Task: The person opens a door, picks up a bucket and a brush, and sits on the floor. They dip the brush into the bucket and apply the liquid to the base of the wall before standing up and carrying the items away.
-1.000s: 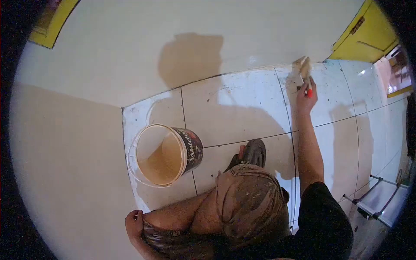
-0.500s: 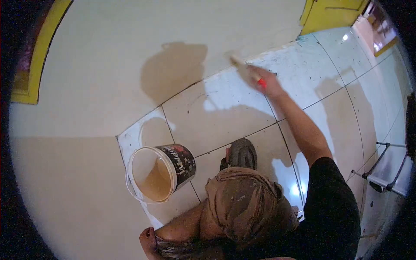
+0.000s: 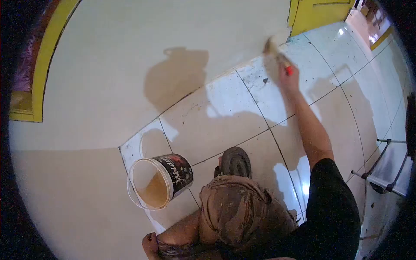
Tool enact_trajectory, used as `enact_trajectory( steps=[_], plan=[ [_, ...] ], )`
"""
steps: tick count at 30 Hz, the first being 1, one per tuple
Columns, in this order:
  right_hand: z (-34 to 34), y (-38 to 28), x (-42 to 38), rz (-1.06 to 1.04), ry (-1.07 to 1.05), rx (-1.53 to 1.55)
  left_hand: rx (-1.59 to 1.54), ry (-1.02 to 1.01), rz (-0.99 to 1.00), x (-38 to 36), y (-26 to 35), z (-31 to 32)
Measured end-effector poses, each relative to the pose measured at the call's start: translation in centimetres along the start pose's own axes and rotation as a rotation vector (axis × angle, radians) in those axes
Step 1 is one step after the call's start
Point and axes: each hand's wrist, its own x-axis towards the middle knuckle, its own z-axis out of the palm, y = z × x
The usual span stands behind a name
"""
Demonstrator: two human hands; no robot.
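Note:
My right hand (image 3: 289, 80) is closed around a paintbrush (image 3: 273, 48) with a red part showing at the grip. The brush is blurred, its bristle end against or close to the bottom of the pale wall (image 3: 234, 30), near the floor line. My left hand (image 3: 150, 243) rests beside my bent knee at the lower left, fingers curled in, and I see nothing in it. A dark-labelled paint bucket (image 3: 180, 171) with a white rim stands on the tiles left of my foot. Its mouth faces me, with pale tan paint inside.
Pale floor tiles (image 3: 216, 134) with dark joints and specks run along the wall. A yellow door (image 3: 320, 17) stands at the upper right, a yellow frame (image 3: 41, 65) at the upper left. A metal-framed ladder or stand (image 3: 381, 180) is at the right. My sandalled foot (image 3: 236, 161) is beside the bucket.
My right hand has moved the paintbrush right along the wall's base, closer to the yellow door. The view has shifted slightly. My left hand stays by my knee.

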Motion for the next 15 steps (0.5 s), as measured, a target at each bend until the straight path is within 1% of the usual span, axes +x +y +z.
enact_trajectory(
  steps=[1, 3, 4, 5, 6, 7, 9, 11, 13, 15],
  plan=[
    [1.1, -1.4, -1.7, 0.028, -0.096, 0.030, -0.003, 0.060, 0.047, -1.4, 2.5, -1.0],
    [1.9, -3.8, -4.1, -0.203, -0.303, 0.050, -0.007, 0.121, 0.091, -1.6, 2.8, -0.9],
    [1.9, -4.6, -4.5, -0.202, -0.303, 0.055, -0.070, 0.072, 0.064, -0.4, 0.2, 0.1],
    [1.8, -5.5, -4.8, -0.289, -0.424, 0.052, -0.132, 0.024, 0.035, 0.3, -1.6, 0.7],
    [2.1, -6.1, -4.9, -0.378, -0.545, 0.051, -0.129, 0.032, 0.027, 0.6, -2.3, 0.9],
    [2.2, -5.6, -4.6, -0.378, -0.545, 0.062, -0.129, 0.028, 0.054, 0.8, -2.8, 1.0],
    [1.1, -3.2, -2.2, -0.272, -0.574, 0.165, -0.135, 0.028, 0.079, 0.4, -2.7, 0.8],
    [-0.9, -0.3, 1.0, -0.228, -0.349, 0.033, -0.182, 0.051, 0.006, -0.4, -1.2, 0.2],
    [-4.0, -0.1, 3.4, -0.313, -0.238, -0.106, -0.180, 0.042, -0.013, -0.3, -1.1, 0.0],
    [-6.1, -0.9, 4.2, 0.014, -0.151, -0.111, -0.180, 0.024, -0.030, -0.1, -1.4, 0.3]
  ],
)
